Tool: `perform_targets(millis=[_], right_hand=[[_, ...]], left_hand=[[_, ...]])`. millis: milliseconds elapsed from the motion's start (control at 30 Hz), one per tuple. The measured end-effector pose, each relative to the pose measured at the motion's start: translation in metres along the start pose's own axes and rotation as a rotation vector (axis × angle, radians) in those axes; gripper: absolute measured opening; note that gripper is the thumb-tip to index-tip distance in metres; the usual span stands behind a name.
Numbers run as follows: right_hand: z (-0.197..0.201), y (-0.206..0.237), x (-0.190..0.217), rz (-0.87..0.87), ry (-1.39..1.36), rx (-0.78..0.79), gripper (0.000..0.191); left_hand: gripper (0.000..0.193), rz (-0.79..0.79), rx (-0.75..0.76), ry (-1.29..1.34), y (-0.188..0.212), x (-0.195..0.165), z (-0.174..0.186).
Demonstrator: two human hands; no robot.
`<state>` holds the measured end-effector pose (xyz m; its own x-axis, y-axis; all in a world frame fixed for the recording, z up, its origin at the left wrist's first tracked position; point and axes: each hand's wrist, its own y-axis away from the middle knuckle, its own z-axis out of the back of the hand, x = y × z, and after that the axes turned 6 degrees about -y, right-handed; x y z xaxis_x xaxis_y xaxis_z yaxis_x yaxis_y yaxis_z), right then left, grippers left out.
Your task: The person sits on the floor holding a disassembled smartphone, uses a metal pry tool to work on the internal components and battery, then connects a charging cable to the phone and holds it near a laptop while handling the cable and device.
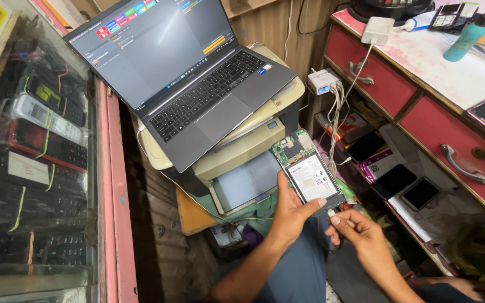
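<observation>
While left hand (291,210) holds opened phone (308,171), right hand (360,233) hides plug.

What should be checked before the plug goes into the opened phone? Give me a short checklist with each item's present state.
1. Opened phone held firmly in the left hand: ok.
2. Cable plug pinched in the right hand: ok.
3. Plug lined up with the phone's bottom edge: ok, close beside it.
4. Plug already seated in the port: cannot tell, fingers crowd the spot.
5. Laptop on with its screen lit: ok.
6. Cable's far end joined to the laptop: cannot tell.
</observation>
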<state>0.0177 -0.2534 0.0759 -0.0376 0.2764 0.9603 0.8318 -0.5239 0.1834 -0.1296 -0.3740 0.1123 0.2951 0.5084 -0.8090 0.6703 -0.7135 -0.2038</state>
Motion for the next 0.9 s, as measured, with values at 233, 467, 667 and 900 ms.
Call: perform_targets(millis=[233,467,667,900], right_hand=[[0.003,0.0,-0.008,0.037,0.048,-0.002,0.021],[-0.013,0.008,-0.014,0.01,0.098,-0.071,0.016],[-0.034,0.018,-0.015,0.059,0.139,-0.056,0.012],[-0.051,0.025,-0.014,0.012,0.141,-0.036,0.011]], left_hand=[[0.083,0.046,-0.019,0.031,0.0,-0.01,-0.007],[0.053,0.115,-0.216,0.255,-0.002,-0.006,-0.01],[0.057,0.134,-0.209,0.469,-0.01,0.021,0.0],[0.074,0.106,0.037,0.615,-0.006,0.015,0.008]])
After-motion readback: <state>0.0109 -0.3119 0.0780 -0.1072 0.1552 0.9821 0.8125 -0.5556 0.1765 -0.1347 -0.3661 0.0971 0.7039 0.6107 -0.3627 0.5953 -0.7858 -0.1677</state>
